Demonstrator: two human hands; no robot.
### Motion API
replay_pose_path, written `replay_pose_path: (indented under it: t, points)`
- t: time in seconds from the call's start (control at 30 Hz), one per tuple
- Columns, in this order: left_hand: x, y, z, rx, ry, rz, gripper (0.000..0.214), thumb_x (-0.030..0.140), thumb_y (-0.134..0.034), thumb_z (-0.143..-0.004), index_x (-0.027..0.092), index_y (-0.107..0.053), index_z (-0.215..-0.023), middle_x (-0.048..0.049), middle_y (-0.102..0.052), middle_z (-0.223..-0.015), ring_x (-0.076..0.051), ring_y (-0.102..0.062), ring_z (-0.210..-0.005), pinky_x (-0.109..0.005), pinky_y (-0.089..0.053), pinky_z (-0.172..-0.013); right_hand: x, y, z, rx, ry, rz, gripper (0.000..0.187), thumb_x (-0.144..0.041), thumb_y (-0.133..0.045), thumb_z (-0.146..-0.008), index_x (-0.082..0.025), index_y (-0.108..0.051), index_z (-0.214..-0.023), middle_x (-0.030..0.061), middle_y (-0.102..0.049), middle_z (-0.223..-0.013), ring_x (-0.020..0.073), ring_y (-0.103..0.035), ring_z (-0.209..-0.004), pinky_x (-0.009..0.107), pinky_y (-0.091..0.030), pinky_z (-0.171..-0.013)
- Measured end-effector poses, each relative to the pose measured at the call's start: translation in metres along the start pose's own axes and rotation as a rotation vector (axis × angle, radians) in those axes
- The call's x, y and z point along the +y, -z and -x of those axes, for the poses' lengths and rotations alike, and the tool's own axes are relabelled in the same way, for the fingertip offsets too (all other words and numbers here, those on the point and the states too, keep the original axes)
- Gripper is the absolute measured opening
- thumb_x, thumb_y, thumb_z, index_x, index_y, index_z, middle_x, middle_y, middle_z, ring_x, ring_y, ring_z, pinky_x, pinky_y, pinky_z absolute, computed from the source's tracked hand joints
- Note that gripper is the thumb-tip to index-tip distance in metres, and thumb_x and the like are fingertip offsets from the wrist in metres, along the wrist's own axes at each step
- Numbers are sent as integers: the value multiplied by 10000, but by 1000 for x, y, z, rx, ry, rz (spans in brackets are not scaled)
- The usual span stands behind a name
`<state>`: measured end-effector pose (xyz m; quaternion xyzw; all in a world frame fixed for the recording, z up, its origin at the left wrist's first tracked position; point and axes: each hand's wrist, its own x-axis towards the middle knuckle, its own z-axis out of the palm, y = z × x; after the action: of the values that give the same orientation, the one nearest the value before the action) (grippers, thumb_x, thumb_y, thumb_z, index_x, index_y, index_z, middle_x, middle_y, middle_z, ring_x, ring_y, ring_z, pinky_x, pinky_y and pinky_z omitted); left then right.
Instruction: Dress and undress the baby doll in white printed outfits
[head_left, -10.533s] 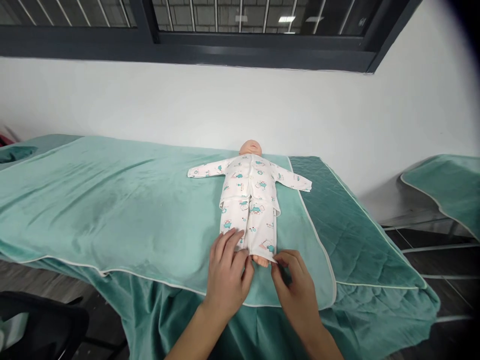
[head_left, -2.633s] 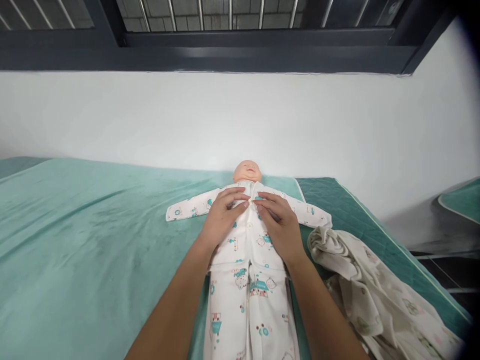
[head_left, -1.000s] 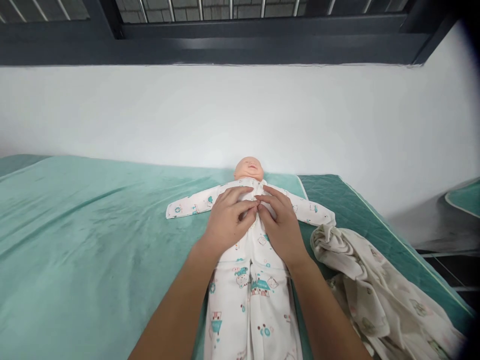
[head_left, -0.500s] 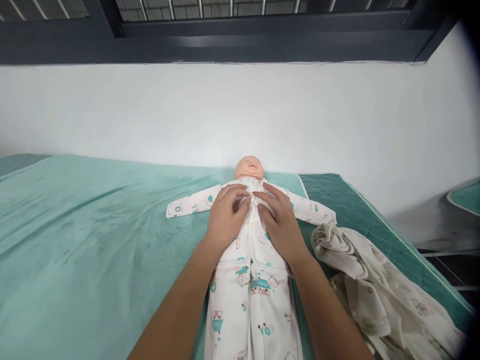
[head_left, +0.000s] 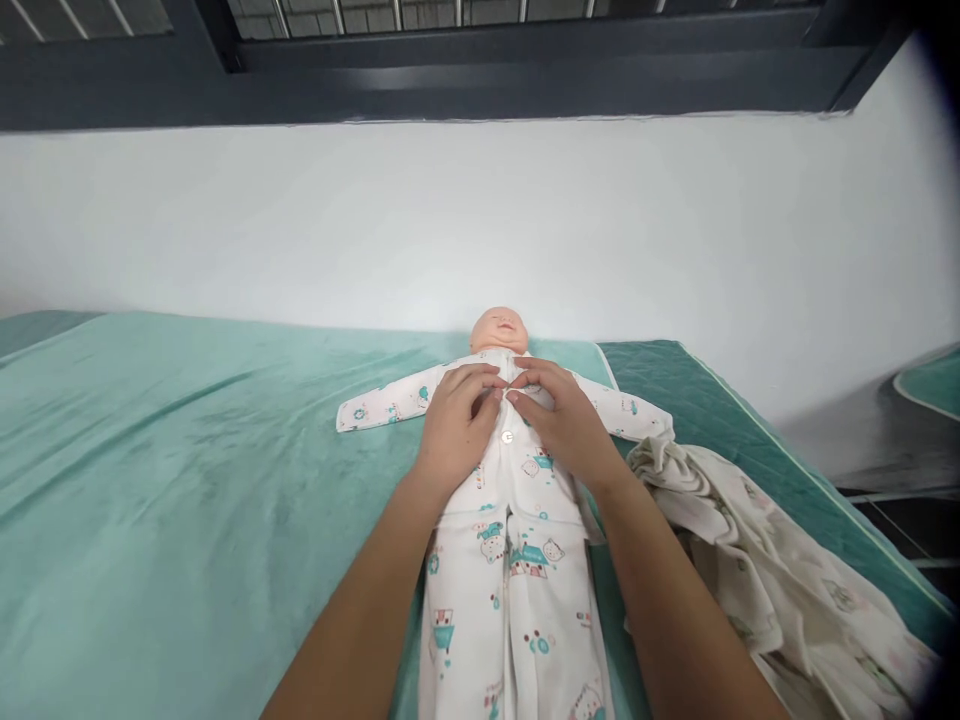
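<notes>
A baby doll lies on its back on a teal blanket, dressed in a white printed shirt and matching trousers. My left hand and my right hand rest on the doll's upper chest, fingertips meeting at the shirt's front placket just below the collar. Both hands have bent fingers pinching the shirt fabric at the top button. One white button shows just below my fingers.
A crumpled cream printed cloth lies to the right of the doll on a darker quilted cover. A white wall stands right behind the doll's head, with a dark window frame above. Another teal-covered surface sits at far right.
My hands, earlier at the doll's feet, have come up to its chest. Over the last second my fingertips have crept slightly toward the collar, uncovering a button below them. The cream cloth has appeared at right.
</notes>
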<state>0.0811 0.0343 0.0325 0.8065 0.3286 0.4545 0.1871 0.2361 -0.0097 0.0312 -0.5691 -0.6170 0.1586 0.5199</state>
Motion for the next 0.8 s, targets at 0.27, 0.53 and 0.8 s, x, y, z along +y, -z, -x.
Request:
replay_pose_path:
  t: [0.27, 0.53, 0.8]
  points:
    - [1, 1, 2, -14, 0, -12, 201, 174, -509, -935, 249, -677, -1017, -28, -667, -1180, -196, -564, -1161, -389, -437, -1033, 2, -5, 7, 53, -1, -66, 19, -259, -601, -853, -253, -620, -853, 30, -618, -1295, 241, -522, -1250, 474, -326, -1098]
    - [4, 4, 3, -51, 34, 16, 108, 321, -624, -898, 255, -635, -983, -38, -618, -1283, -220, -505, -1263, -422, -391, -1086, 6, -7, 17, 256, -56, -293, 81, -289, -559, -878, -242, -598, -826, 64, -581, -1335, 257, -519, -1252, 468, -388, -1043]
    - [1, 9, 4, -27, 134, 146, 109, 195, -627, -863, 245, -577, -947, -49, -600, -1285, -210, -516, -1249, -426, -410, -1074, 2, -2, 24, 299, 39, -218, 104, -311, -544, -900, -236, -591, -847, 79, -572, -1340, 280, -504, -1270, 473, -415, -1000]
